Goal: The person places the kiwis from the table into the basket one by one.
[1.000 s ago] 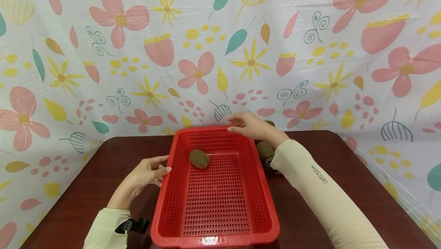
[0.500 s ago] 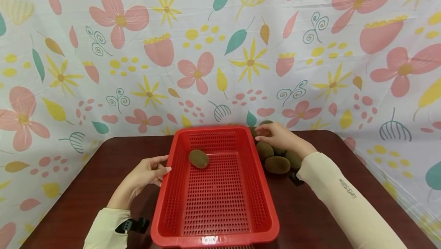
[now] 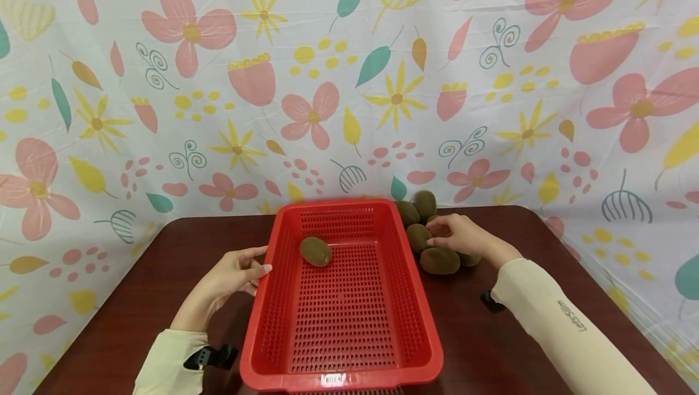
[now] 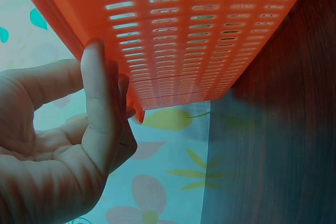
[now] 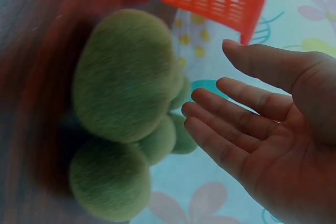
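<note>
A red plastic basket (image 3: pixel 341 377) with slotted walls stands on the table, one brown kiwi (image 3: pixel 315 252) lying inside near its far left corner. My left hand (image 3: pixel 232 276) holds the basket's left rim, thumb and fingers at the edge; the left wrist view shows this hand (image 4: pixel 79 124) against the slotted wall (image 4: pixel 178 40). To the right of the basket lies a cluster of several kiwis (image 3: pixel 439 261). Over that cluster is my right hand (image 3: pixel 464 237), its fingers extended and apart from the fruit in the right wrist view, beside a large kiwi (image 5: pixel 123 77).
A dark reddish-brown table (image 3: pixel 185 249) bears everything. Behind it hangs a white cloth (image 3: pixel 349 79) printed with flowers and leaves. The basket's right wall borders the kiwi cluster.
My right hand has moved from above the basket's far right corner rightward and nearer, down over the kiwis. My left hand, the basket and the kiwi inside have stayed put.
</note>
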The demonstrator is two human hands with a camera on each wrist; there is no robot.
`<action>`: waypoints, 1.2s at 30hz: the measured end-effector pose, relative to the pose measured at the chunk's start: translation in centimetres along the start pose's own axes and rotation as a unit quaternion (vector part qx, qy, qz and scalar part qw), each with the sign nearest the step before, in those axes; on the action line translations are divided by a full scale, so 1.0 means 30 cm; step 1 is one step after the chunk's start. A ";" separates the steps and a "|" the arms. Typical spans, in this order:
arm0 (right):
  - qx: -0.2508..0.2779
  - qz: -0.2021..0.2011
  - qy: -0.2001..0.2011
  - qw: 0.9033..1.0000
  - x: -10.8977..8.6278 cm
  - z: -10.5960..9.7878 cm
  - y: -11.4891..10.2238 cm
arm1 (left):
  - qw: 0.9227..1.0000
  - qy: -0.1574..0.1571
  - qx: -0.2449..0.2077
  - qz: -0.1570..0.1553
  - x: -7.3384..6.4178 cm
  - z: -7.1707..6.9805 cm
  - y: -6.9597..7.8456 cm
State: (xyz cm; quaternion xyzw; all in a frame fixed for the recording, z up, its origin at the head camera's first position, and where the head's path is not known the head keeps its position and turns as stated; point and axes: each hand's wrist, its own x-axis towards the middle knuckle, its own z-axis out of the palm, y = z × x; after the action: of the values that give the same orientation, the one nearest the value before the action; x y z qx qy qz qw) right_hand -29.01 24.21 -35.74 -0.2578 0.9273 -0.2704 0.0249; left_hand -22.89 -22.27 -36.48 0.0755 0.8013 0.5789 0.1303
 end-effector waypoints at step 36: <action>-0.035 0.028 -0.072 0.996 -0.036 0.052 0.042 | 1.000 -0.003 0.000 0.009 -0.006 -0.003 0.000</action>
State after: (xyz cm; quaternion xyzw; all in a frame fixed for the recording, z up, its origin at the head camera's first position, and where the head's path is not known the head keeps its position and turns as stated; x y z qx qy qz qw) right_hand -28.38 24.89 -37.81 -0.2514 0.9389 -0.2174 0.0898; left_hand -22.75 -22.39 -36.44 0.0844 0.8000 0.5802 0.1279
